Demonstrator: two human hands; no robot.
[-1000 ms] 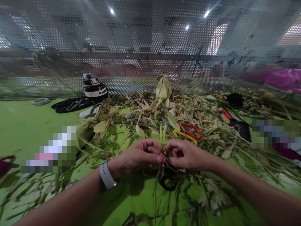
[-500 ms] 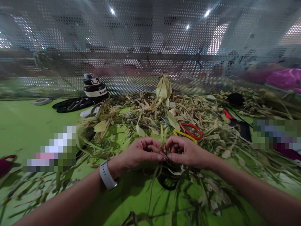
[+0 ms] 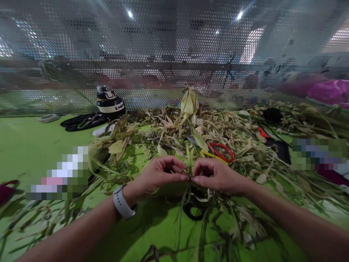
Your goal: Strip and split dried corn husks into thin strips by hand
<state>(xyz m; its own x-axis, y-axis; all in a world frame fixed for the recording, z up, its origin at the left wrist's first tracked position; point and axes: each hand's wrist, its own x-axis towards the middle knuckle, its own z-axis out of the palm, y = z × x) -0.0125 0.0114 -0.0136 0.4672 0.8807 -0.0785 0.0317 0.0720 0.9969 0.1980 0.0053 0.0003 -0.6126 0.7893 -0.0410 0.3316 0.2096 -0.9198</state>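
Observation:
A thin bundle of green plant strips stands between my fingertips, its loose ends hanging below. My left hand, with a pale watch strap at the wrist, pinches the bundle between thumb and fingers. From the other side my right hand pinches the same strips, its fingertips almost touching those of my left. Just behind my right hand lie scissors with a red and yellow handle, their blades partly under leaves. A black ring-like object rests on the green surface below my hands.
Dried leaves spread over the green table. A black and white bottle stands at the back left, a wrapped pale husk at the centre back. Behind is a perforated metal screen. A magenta bag sits at the right.
My left fingers have shifted slightly on the strips and opened a little apart from the right fingertips. The hanging ends have swung slightly; the rest looks the same.

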